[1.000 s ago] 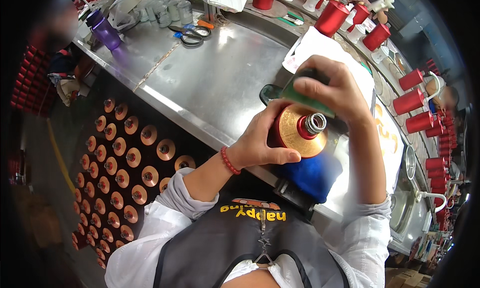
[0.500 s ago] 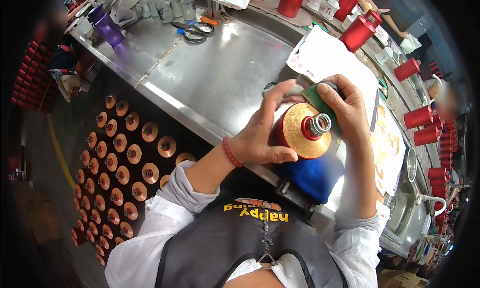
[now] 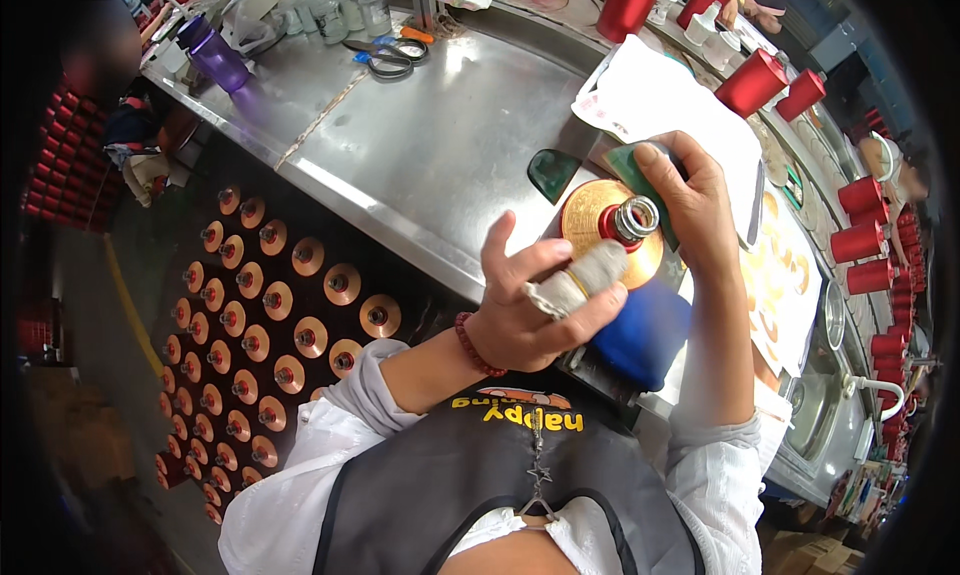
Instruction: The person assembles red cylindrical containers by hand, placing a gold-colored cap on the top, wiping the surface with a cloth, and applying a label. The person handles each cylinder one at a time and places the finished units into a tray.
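Observation:
A red bottle with a gold patterned shoulder (image 3: 590, 207) and a bare threaded neck (image 3: 636, 218) is tilted toward me near the table's front edge. My right hand (image 3: 700, 210) is closed on a flat green scraper (image 3: 624, 165), held against the bottle's far right side. My left hand (image 3: 520, 315) has its fingers apart at the bottle's near left. One of its fingers wears a pale cloth cover (image 3: 578, 283) and lies over the gold shoulder. Beyond the bottle a dark green flat piece (image 3: 553, 173) rests on the metal table (image 3: 440, 135). Below the bottle is a blue rounded thing (image 3: 645, 340).
Black-handled scissors (image 3: 390, 60), a purple bottle (image 3: 215, 55) and glass jars (image 3: 350, 13) stand or lie at the far left. White sheets (image 3: 665, 100) lie beyond my right hand. Several gold-topped bottles (image 3: 290, 373) stand lower left. Red bottles (image 3: 752, 83) line the conveyor; a sink (image 3: 815, 415) is right.
My left hand has drawn back from around the bottle, and its covered finger now lies over the gold shoulder. The dark green piece shows more fully. Red bottles on the conveyor have shifted.

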The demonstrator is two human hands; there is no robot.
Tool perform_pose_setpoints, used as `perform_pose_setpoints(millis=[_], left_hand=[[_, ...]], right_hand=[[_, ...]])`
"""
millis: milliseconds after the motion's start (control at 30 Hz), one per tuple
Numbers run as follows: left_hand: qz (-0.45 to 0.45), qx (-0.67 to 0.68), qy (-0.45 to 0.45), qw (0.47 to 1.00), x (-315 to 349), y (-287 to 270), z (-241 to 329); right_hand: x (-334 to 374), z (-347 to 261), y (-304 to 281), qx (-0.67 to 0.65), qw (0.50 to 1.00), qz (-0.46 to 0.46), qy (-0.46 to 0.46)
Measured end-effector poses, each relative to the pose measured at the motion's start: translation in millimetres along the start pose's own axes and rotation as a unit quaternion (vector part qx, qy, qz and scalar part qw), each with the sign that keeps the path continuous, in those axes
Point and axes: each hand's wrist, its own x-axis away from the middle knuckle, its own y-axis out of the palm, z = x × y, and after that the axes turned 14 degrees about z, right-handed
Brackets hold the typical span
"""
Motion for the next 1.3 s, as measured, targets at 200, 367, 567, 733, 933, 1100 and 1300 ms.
perform_pose_setpoints(millis=[200, 367, 567, 733, 933, 1100, 1300], left_hand=[[0.023, 0.16, -0.22, 0.962, -7.4, 10.0, -14.8], [-0.083, 0.353, -0.461, 0.81, -13.8, 30.5, -23.8], [-0.123, 0.415, -0.509, 0.744, -16.4, 32.7, -36.3], [-0.149, 0.432, -0.501, 0.735, -14.3, 33.6, -47.7], [-0.179, 0.436, -0.468, 0.747, -12.4, 39.1, -62.5], [-0.185, 0.44, -0.441, 0.76, -8.9, 40.2, -70.4], [-0.172, 0.266, -0.166, 0.934, -14.1, 37.6, -77.6]], right_hand=[[-12.3, -3.9, -4.5, 0.093, 0.99, 0.027, -0.104], [-41.1, -17.6, 2.9, 0.123, 0.971, -0.13, -0.156], [-66.0, -22.8, 23.8, 0.191, 0.945, -0.18, -0.193], [-54.9, -10.3, 16.5, 0.086, 0.973, -0.17, -0.13], [-23.3, 3.5, -21.2, 0.012, 0.998, -0.051, -0.018], [3.4, 10.1, -34.1, 0.026, 1.0, 0.005, -0.017], [10.8, 8.4, -32.1, -0.003, 0.99, 0.064, -0.122]])
